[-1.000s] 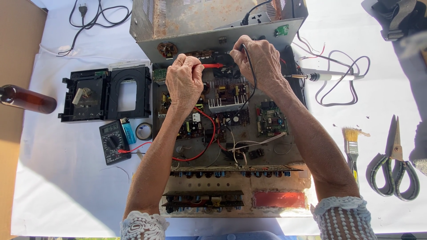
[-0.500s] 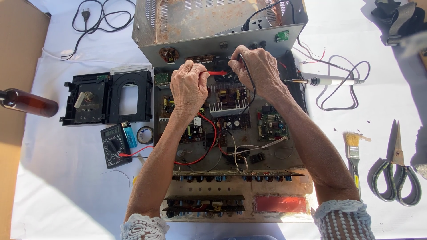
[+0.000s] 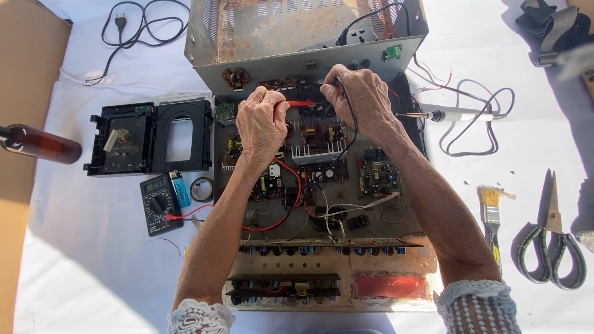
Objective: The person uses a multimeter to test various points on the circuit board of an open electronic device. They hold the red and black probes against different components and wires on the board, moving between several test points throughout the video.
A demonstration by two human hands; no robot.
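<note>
An opened electronic device (image 3: 322, 185) with several circuit boards lies on a white cloth, its rusty metal back panel (image 3: 297, 31) standing upright at the far side. My left hand (image 3: 261, 120) grips a red test probe (image 3: 301, 103) whose tip points right, over the far boards. My right hand (image 3: 361, 99) pinches a black test probe near the back panel, its black lead looping down over the boards. A red lead runs from the boards to a black multimeter (image 3: 160, 203) at the left.
A black plastic housing (image 3: 151, 136) sits left of the device, with a blue lighter (image 3: 180, 188) and tape roll (image 3: 201, 189) below it. A brown bottle (image 3: 40, 143) lies far left. Soldering iron (image 3: 455, 115), paintbrush (image 3: 492, 216) and scissors (image 3: 550, 238) lie at the right.
The view has shifted slightly, and both hands have stayed at the far boards. The red probe in my left hand has lowered a little toward the boards.
</note>
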